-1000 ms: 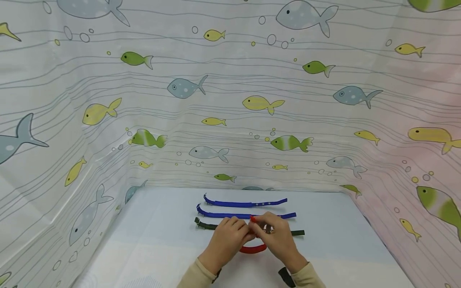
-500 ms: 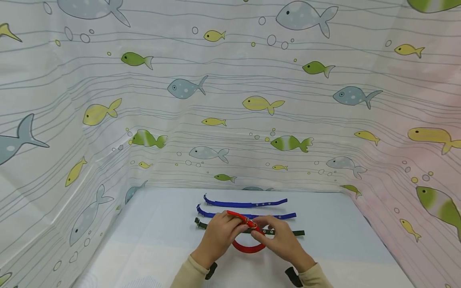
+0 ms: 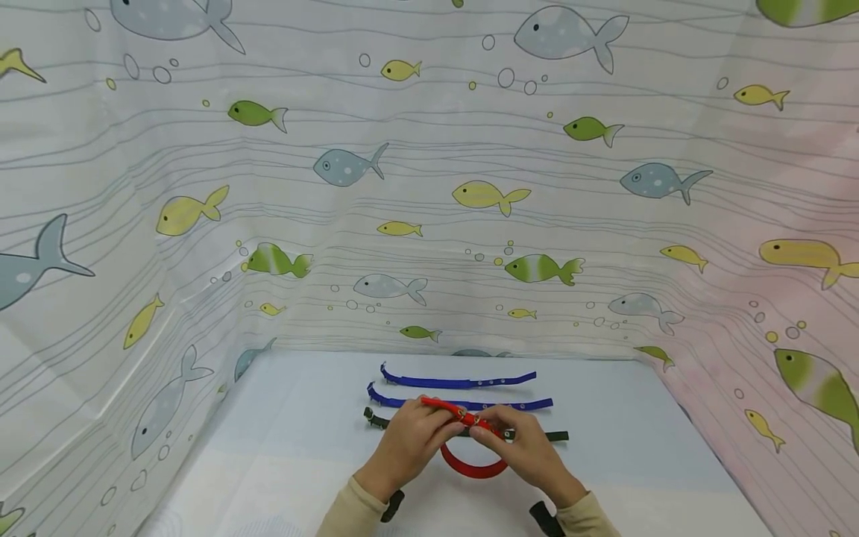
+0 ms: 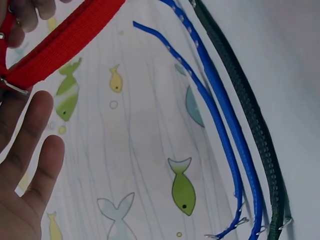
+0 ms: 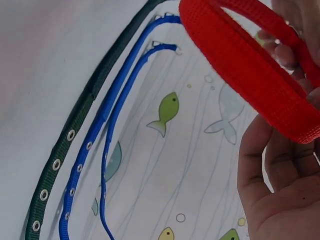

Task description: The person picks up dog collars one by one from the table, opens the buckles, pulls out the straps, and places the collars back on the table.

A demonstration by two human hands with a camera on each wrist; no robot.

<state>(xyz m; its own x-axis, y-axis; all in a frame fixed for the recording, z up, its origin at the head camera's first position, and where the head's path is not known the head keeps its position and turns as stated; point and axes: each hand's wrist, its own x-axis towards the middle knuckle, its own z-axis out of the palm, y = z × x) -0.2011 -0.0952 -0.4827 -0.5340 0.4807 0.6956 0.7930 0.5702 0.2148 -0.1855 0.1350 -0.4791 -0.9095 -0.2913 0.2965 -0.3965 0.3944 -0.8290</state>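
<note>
A red webbing collar [image 3: 475, 470] with metal fittings is bent into a loop, held off the table between both hands. My left hand [image 3: 411, 444] pinches it near the buckle, where a free red end points up and to the left. My right hand [image 3: 526, 447] pinches the strap just right of the buckle with thumb and fingers. In the left wrist view, a metal ring [image 4: 14, 86] hangs at the band near the left fingers. Wide red webbing [image 5: 240, 70] fills the upper right of the right wrist view. Fingers partly hide the buckle.
Behind the hands, a dark green collar [image 3: 557, 436] and two blue collars, one nearer [image 3: 537, 404] and one farther [image 3: 429, 383], lie stretched out roughly parallel on the white table [image 3: 637, 425]. Fish-printed sheeting [image 3: 429, 253] encloses the back and sides.
From close together over a small red tip, my hands have moved slightly apart. The collar's free end and buckle have come into view, and the strap has shifted a little rightward through the fingers.
</note>
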